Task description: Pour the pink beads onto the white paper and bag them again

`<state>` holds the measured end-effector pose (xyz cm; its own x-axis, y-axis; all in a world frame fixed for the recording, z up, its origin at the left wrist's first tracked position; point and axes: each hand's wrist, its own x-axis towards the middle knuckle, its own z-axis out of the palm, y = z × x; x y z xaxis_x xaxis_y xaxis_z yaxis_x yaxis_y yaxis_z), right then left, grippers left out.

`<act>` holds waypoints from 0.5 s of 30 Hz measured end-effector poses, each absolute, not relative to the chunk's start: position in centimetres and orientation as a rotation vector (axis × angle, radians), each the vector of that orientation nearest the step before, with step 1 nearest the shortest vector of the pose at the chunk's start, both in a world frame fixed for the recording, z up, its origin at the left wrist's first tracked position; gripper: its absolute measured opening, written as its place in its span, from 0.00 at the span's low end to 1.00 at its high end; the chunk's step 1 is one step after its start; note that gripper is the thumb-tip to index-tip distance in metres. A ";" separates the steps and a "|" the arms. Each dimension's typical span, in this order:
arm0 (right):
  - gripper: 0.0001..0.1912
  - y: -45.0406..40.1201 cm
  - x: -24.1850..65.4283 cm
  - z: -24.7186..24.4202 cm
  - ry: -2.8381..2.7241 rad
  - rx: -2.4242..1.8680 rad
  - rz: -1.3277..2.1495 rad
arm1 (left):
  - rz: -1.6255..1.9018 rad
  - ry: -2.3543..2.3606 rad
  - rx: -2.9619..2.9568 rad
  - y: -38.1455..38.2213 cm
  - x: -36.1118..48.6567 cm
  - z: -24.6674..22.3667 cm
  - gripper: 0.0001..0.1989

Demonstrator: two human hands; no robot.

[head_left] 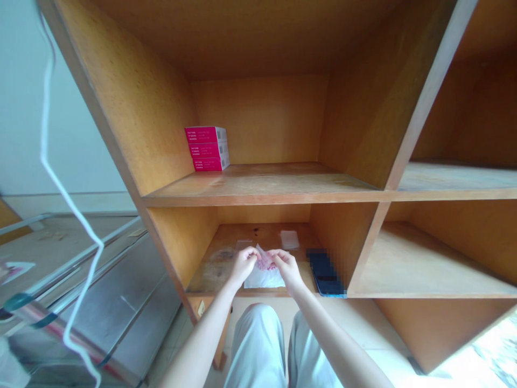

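Between my two hands is a small clear plastic bag with pinkish-red bits (265, 258) in or behind it; I cannot make out exactly what the bits are. My left hand (245, 265) is closed in a pinch on the bag's left side. Fingers of my right hand (286, 265) are pinched together at its right side. Just beneath them, a white sheet (264, 279) lies at the front of the lower shelf. Behind my left hand lies a flat clear piece (244, 244), partly hidden. A pale, flat square packet (290, 240) rests farther back, beyond my right hand.
A dark phone-like slab (326, 275), partly pixelated, lies at the lower shelf's right. Three pink boxes (208, 149) are stacked on the upper shelf (266, 180). Wooden dividers (369, 248) flank the compartment. A white cable (67, 196) hangs at left beside a metal-framed case (133, 293).
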<state>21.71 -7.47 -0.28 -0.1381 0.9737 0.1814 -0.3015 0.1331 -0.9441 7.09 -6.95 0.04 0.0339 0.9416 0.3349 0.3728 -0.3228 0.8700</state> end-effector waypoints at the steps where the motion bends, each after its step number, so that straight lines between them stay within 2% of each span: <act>1: 0.11 -7.6 21.7 -0.2 -1.206 -0.797 1.310 | 1.261 1.310 1.759 -7.0 7.1 0.1 0.09; 7: 0.11 -7.9 21.9 0.0 -1.358 -0.761 1.280 | 1.245 1.290 1.895 -7.5 7.1 0.4 0.11; 15: 0.10 -7.1 21.8 -1.4 -1.415 -0.737 1.351 | 1.235 1.380 1.910 -7.4 7.1 0.4 0.07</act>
